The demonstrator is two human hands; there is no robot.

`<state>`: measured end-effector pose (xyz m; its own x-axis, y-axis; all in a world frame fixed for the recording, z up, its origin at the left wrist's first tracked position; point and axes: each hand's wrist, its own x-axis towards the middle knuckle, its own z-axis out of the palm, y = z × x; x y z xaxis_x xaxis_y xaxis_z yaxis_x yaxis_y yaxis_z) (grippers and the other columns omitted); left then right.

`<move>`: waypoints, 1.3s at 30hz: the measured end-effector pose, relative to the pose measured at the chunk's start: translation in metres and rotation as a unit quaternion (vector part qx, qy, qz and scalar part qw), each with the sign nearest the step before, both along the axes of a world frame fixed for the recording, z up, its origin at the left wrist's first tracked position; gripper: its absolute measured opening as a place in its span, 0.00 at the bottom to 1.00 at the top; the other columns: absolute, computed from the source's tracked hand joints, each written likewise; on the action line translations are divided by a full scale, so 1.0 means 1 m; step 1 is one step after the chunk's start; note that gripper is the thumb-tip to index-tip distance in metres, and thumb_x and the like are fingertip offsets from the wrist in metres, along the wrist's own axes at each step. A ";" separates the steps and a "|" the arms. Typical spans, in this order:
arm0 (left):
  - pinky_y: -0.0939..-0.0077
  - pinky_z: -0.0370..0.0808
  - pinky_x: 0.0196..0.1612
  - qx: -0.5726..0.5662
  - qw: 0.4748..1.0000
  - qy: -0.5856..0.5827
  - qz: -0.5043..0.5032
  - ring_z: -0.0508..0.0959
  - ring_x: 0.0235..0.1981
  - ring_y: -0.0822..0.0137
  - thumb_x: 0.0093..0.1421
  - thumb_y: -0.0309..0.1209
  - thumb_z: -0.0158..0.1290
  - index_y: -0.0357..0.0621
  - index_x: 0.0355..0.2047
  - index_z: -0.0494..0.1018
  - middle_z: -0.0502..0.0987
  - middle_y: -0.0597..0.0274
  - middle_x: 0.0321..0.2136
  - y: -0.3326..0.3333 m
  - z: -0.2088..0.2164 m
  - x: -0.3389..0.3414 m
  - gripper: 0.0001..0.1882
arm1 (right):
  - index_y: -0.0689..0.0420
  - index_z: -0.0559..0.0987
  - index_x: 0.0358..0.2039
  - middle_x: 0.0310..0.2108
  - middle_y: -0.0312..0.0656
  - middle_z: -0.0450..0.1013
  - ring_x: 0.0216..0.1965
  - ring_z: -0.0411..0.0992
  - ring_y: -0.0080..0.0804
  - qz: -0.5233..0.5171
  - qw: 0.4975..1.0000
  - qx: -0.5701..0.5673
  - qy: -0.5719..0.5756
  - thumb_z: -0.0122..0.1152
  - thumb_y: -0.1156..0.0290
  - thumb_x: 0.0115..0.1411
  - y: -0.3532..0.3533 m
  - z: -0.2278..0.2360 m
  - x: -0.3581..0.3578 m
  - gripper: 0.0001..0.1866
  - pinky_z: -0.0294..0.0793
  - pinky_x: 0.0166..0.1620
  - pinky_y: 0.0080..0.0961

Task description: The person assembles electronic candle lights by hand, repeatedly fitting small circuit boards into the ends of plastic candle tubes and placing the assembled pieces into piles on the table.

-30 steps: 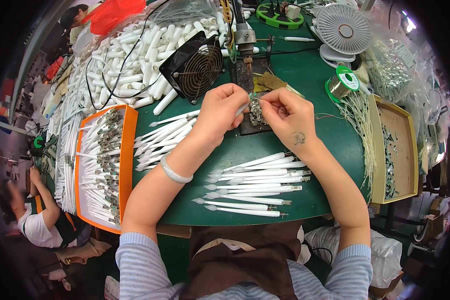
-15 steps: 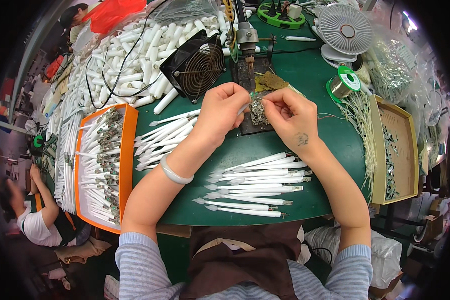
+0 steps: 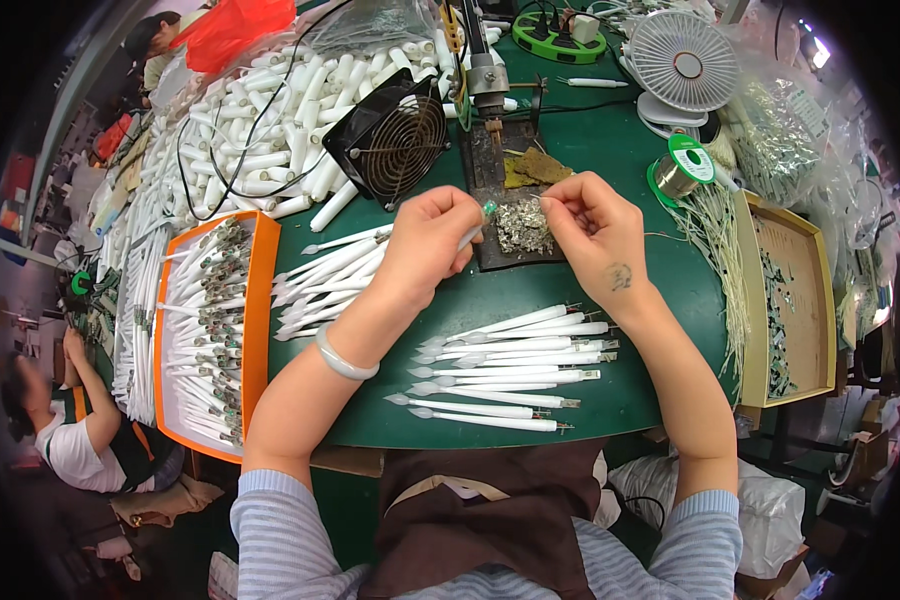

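My left hand [image 3: 432,238] is closed around a white candle-shaped stick [image 3: 470,237], mostly hidden in the fingers. A small green circuit board [image 3: 489,208] pokes out at its end. Thumb and forefinger of my right hand [image 3: 598,232] pinch a thin wire [image 3: 537,196], a short gap to the right of that board. Just behind and between the hands lies a heap of silvery solder scraps [image 3: 523,228] on a dark metal plate [image 3: 482,178]. Above the plate stands a clamped soldering iron [image 3: 493,125]. Finished-looking white candle sticks [image 3: 515,358] lie in a row nearer to me.
An orange box [image 3: 258,330] of white sticks stands left, below a heap of white tubes [image 3: 260,130]. A black fan [image 3: 395,140] sits behind my left hand. At right are a solder spool [image 3: 682,172], a white fan [image 3: 685,62], pale wires [image 3: 715,260] and a tan box [image 3: 805,300] of small boards.
My hands have drawn apart: the left moved slightly left and down with its stick, the right slightly to the right. More of the solder scraps shows between them.
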<state>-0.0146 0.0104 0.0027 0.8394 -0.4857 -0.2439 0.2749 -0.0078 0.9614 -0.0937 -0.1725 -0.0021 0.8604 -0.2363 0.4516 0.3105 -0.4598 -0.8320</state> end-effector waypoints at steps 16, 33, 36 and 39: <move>0.85 0.59 0.19 -0.008 0.996 -0.082 -0.035 0.68 0.16 0.79 0.60 0.26 0.52 0.40 0.32 0.72 0.74 0.66 0.24 0.035 0.018 -0.059 0.03 | 0.60 0.71 0.31 0.24 0.27 0.62 0.24 0.56 0.12 0.115 0.982 -0.045 0.143 0.55 0.74 0.64 -0.017 0.028 -0.022 0.05 0.56 0.26 0.15; 0.61 0.71 0.46 0.378 0.762 -0.525 0.031 0.75 0.41 0.51 0.55 0.21 0.55 0.36 0.37 0.77 0.77 0.52 0.34 0.103 0.001 -0.029 0.08 | 0.62 0.80 0.26 0.16 0.36 0.66 0.19 0.64 0.27 0.227 0.859 -0.251 0.384 0.61 0.71 0.48 -0.050 0.042 -0.027 0.07 0.65 0.25 0.26; 0.60 0.71 0.47 0.357 0.734 -0.576 0.044 0.74 0.41 0.50 0.54 0.21 0.55 0.36 0.37 0.76 0.76 0.51 0.36 0.085 0.006 -0.035 0.09 | 0.62 0.79 0.26 0.16 0.37 0.68 0.19 0.65 0.28 0.236 0.856 -0.250 0.385 0.60 0.71 0.49 -0.050 0.034 -0.028 0.07 0.66 0.25 0.27; 0.59 0.71 0.47 0.281 0.751 -0.597 -0.011 0.74 0.42 0.49 0.54 0.21 0.55 0.35 0.39 0.76 0.76 0.50 0.36 0.052 0.010 -0.047 0.10 | 0.63 0.78 0.26 0.16 0.38 0.68 0.19 0.64 0.28 0.239 0.862 -0.244 0.376 0.60 0.71 0.51 -0.045 0.031 -0.024 0.07 0.66 0.26 0.27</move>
